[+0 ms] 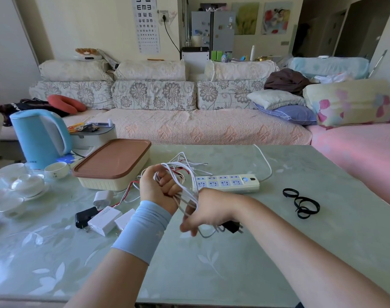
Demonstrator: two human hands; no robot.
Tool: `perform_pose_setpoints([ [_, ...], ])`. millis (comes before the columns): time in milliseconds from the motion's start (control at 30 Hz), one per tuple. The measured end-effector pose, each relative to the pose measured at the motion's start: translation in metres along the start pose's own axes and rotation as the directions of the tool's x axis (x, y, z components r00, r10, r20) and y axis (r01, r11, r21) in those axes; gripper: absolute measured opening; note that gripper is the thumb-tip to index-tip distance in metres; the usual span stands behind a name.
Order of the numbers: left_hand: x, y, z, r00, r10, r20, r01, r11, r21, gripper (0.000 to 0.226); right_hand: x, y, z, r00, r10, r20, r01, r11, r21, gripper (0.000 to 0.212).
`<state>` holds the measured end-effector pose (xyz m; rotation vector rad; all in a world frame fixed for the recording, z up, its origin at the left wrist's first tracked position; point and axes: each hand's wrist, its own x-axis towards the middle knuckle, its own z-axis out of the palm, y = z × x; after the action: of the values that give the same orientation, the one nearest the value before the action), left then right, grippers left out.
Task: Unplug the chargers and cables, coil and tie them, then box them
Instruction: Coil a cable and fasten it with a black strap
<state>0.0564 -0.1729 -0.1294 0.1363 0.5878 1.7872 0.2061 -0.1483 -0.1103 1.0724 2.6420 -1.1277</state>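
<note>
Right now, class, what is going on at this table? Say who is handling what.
A person is coiling cables. The left hand grips a bunch of white and red ones. The right hand is in among the loops, too blurred to read its grip. The power strip, chargers and black ties lie on the table. The box has its lid on.

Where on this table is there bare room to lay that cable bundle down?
The cable bundle would fit on bare glass along the near edge of the table, or between the power strip and the black ties. The left is crowded: chargers, tea cups, kettle, lidded box.
</note>
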Motion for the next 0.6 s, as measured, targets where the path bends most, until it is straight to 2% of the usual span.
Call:
perform_pose_setpoints([
  [67, 0.000, 0.010, 0.000, 0.999, 0.009, -0.045, -0.002, 0.988, 0.156, 0.028, -0.006, -0.002, -0.008, 0.998, 0.026, 0.053, -0.025, 0.999, -0.028, 0.022],
  [167, -0.002, 0.022, 0.000, 0.993, 0.068, -0.101, -0.022, 0.914, 0.404, 0.030, -0.016, -0.001, -0.025, 0.990, 0.087, 0.108, -0.076, 0.992, -0.103, 0.027],
  [267, -0.005, 0.024, 0.002, 0.994, 0.044, -0.098, 0.016, 0.844, 0.536, 0.031, -0.017, 0.002, -0.031, 0.986, 0.133, 0.098, -0.107, 0.966, -0.233, 0.035],
  [367, -0.004, 0.022, 0.001, 0.995, -0.003, -0.102, 0.058, 0.838, 0.543, 0.027, -0.014, 0.009, -0.031, 0.987, 0.162, 0.025, -0.148, 0.947, -0.286, 0.035],
  [467, -0.004, 0.021, -0.003, 0.989, -0.097, -0.112, 0.137, 0.887, 0.440, 0.025, -0.012, 0.019, -0.035, 0.988, 0.152, -0.011, -0.149, 0.949, -0.276, 0.029],
  [533, -0.004, 0.018, -0.004, 0.984, -0.142, -0.104, 0.172, 0.906, 0.387, 0.029, -0.010, 0.025, -0.036, 0.990, 0.144, -0.012, -0.141, 0.948, -0.287, 0.023],
  [600, -0.003, 0.015, -0.003, 0.984, -0.144, -0.102, 0.174, 0.897, 0.406, 0.037, -0.006, 0.031, -0.035, 0.992, 0.125, -0.019, -0.125, 0.950, -0.287, 0.020],
])
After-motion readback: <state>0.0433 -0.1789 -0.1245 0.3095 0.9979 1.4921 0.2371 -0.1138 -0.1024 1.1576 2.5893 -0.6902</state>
